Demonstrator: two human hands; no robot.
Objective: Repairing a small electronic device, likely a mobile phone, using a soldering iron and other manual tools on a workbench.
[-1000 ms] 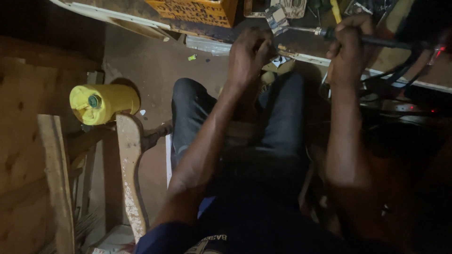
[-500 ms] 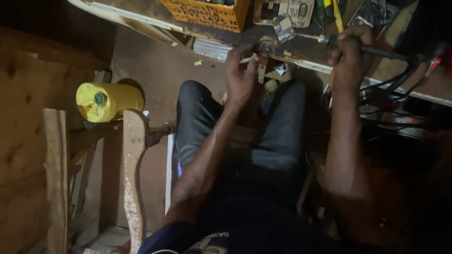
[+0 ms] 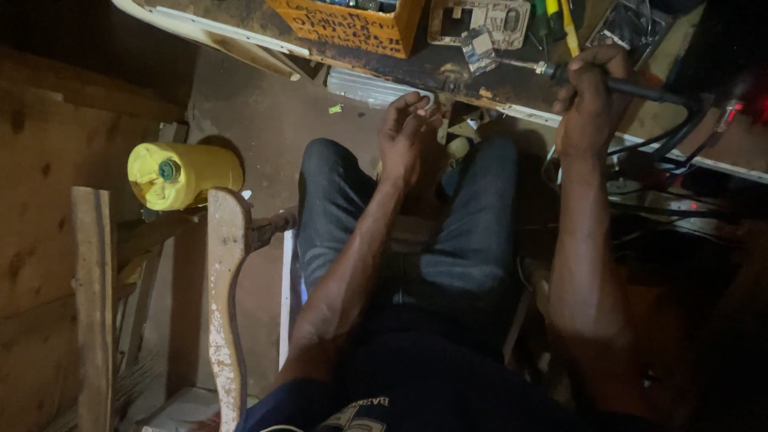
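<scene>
My right hand (image 3: 588, 96) grips the soldering iron (image 3: 560, 72), its long axis running leftward to the small metal part (image 3: 478, 44) on the worktop (image 3: 416, 68); my left hand (image 3: 404, 140) hangs loosely curled, empty, just below that edge.

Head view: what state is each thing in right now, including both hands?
Left hand: half curled, empty, by the bench edge.
Right hand: gripping the soldering iron.
Soldering iron: held level, tip over the workbench.
Yellow jerrycan: on its side, capped.
Orange box: upright on the bench.
</scene>
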